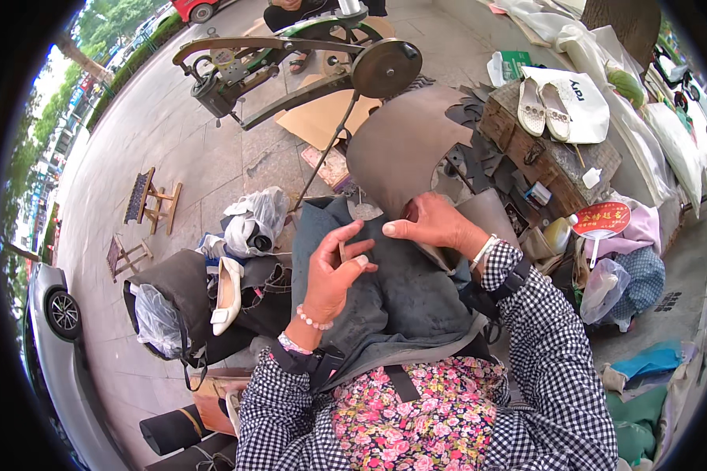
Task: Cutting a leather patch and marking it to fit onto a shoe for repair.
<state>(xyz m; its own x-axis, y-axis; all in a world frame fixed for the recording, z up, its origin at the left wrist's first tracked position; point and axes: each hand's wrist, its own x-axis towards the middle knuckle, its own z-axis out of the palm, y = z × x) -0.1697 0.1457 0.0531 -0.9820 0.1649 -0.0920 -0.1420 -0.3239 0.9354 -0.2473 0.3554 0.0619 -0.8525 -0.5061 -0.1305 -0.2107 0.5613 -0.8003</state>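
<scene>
My left hand [330,275] is raised over the dark grey apron [346,306] on my lap. Its fingers are bent, with a small thin piece [342,251] at their tips, too small to name. To its right, my right hand [440,224] is curled at the lower edge of a large brown sheet [404,137] with a jagged right side. The thumb points left; the other fingertips are hidden, so what they grip cannot be made out. A cream flat shoe [227,294] lies on a black bag [161,290] left of my lap.
A hand-cranked sewing machine [306,71] stands ahead, a person behind it. White shoes [543,108] rest on a wooden box [554,161] at right, above a red fan [601,220]. Folding stools [153,200] stand left, near a parked silver car [63,369].
</scene>
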